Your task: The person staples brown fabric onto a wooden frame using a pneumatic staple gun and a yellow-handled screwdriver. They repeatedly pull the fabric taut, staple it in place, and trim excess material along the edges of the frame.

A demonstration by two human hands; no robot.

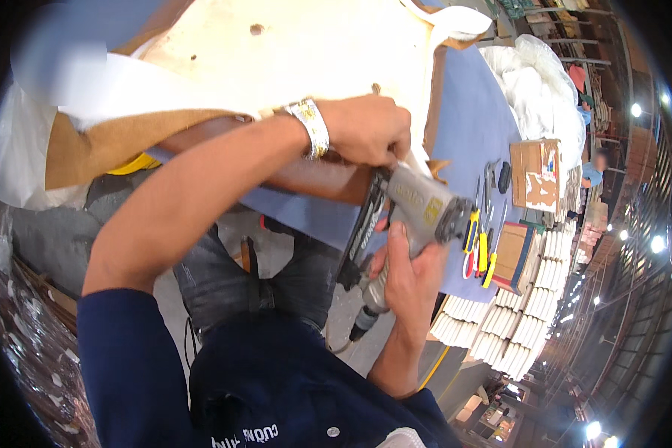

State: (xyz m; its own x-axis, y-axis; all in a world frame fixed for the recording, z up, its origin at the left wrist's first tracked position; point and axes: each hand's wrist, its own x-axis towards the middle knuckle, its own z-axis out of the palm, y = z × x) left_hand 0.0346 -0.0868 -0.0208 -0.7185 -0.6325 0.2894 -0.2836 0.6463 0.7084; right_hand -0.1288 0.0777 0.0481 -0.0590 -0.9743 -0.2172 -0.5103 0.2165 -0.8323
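Note:
A cream padded panel (299, 52) lies on the blue-covered table, with a brown upholstery cover (313, 179) wrapped along its near edge. My left hand (369, 131) is closed at the near right corner, pinching the edge of the cover; the fingertips are partly hidden. In my right hand (414, 272) is a grey pneumatic staple gun (418, 198), gripped by its handle with an air hose fitting below. The gun's nose end is close beside my left fingers at the corner. Whether the nose touches the cover cannot be made out.
Screwdrivers and pliers with yellow and red handles (481, 250) lie at the table's right side. Cardboard boxes (536, 175) and stacked white strips (511, 328) stand beyond. Clear plastic wrapping (22, 157) hangs at the left. Other people are far off at right.

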